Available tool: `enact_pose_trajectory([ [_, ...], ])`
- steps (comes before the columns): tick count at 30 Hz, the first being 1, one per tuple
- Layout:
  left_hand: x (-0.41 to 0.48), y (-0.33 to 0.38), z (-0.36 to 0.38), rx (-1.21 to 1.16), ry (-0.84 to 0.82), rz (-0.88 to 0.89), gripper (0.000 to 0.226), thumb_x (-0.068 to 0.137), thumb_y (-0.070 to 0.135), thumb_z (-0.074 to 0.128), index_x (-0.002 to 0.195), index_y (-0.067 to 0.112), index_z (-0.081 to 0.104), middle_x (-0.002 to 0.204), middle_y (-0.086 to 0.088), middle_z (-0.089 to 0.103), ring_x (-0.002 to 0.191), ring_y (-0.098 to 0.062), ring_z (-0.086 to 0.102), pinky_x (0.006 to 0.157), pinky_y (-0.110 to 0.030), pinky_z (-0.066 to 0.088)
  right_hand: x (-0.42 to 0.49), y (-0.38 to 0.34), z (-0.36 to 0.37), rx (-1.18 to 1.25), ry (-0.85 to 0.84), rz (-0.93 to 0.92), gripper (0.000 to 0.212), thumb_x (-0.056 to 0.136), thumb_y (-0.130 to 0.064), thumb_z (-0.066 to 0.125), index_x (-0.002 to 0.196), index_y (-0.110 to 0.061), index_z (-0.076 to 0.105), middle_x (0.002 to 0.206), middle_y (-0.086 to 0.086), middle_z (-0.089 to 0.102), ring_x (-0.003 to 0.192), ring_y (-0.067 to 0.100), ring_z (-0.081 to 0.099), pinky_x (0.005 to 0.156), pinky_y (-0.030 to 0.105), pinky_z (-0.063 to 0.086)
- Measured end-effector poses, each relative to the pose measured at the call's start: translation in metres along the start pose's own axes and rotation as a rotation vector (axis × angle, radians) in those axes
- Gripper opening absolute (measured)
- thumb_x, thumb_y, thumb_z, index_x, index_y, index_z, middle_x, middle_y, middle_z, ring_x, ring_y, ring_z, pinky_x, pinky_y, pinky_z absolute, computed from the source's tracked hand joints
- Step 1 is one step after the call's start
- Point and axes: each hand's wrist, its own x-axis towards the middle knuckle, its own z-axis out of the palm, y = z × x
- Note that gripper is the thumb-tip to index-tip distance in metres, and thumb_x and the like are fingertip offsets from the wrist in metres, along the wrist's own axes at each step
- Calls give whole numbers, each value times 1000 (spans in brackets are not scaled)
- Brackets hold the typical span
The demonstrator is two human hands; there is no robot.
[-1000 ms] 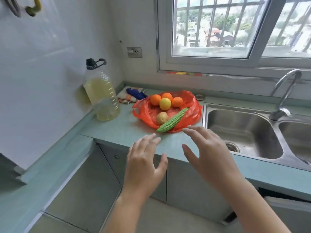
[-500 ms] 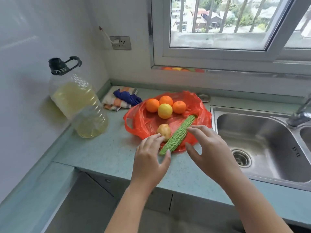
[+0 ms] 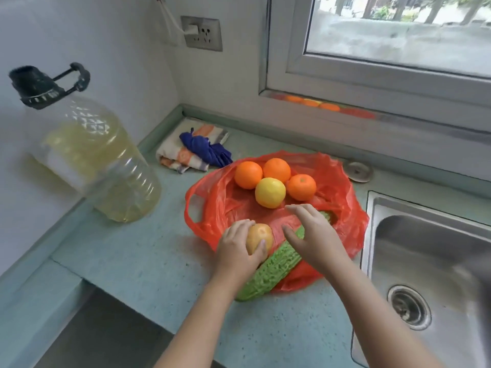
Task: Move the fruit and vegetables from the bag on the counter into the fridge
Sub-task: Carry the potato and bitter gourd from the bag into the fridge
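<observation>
First pickup step, nothing in the fridge yet; fridge isn't in view. The red bag [image 3: 342, 208] lies opened flat on the counter [image 3: 148, 264], just left of the sink [image 3: 435, 261]. On its far side sit three oranges [image 3: 248, 174] and one yellow fruit [image 3: 270, 192], bunched and touching. Left hand [image 3: 236, 253] is curled round the potato [image 3: 259, 237] at the bag's near edge, thumb over the front, fingers wrapped behind; looks like a firm grasp, but I can't tell if it's off the surface. Right hand [image 3: 316, 237] is over the middle of the bitter gourd [image 3: 273, 269], fingers spread and slightly bent, thumb out to the left, not closed on it; contact can't be told from this angle. The gourd lies diagonally, near end poking off the bag onto the counter. Next move, as I read it: close the right hand round the gourd's mid-body so it balances, lift both, carry to the fridge. Oil bottle [image 3: 98, 160] and cloths [image 3: 194, 150] sit well clear to the left.
</observation>
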Motion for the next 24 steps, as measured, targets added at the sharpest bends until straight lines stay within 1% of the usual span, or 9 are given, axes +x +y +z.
enact_pose_trajectory([
  [3,10,-3,11,8,-42,-57,53,80,42,53,123,12,54,126,-1,52,119,-17,44,97,-16,23,22,17,12,70,-29,53,40,85,-26,60,123,-14,54,119,0,55,112,17,50,87,29,42],
  [6,18,-8,20,45,-101,-78,51,83,33,62,129,15,48,130,2,47,121,-16,41,101,-22,27,38,30,21,102,-67,67,43,86,-29,59,125,-15,52,120,-1,54,114,16,49,89,28,41],
  [9,21,-13,27,55,-146,-126,56,82,37,61,132,18,43,131,4,43,121,-15,41,102,-29,33,44,40,27,59,-173,29,45,86,-34,58,127,-19,50,122,-3,52,115,15,47,88,28,41],
  [11,21,-14,31,55,-168,-151,58,82,40,61,133,20,41,132,4,41,121,-14,41,102,-30,34,43,48,29,52,-218,12,44,85,-34,59,126,-20,50,121,-3,52,112,15,48,86,26,41],
  [13,21,-15,35,63,-185,-176,62,82,42,60,136,21,37,135,5,38,123,-15,39,102,-30,33,40,55,31,63,-240,7,43,85,-33,60,125,-19,52,120,-3,53,107,15,51,85,24,41],
  [17,21,-14,42,59,-221,-221,69,83,45,59,140,24,28,139,4,34,125,-17,37,103,-33,34,34,63,34,51,-248,-20,42,85,-32,61,124,-18,53,118,-2,55,110,14,50,88,21,37],
  [20,20,-14,43,39,-222,-252,72,82,45,60,141,24,26,139,3,34,125,-16,37,101,-30,36,30,67,35,47,-254,-53,43,84,-33,62,123,-18,53,116,-3,56,109,14,51,89,20,36],
  [24,20,-13,40,-22,-152,-268,71,79,41,66,138,22,32,136,2,39,122,-16,41,96,-26,36,25,77,38,27,-285,-106,45,80,-36,65,120,-18,56,111,-3,59,105,17,53,91,26,38],
])
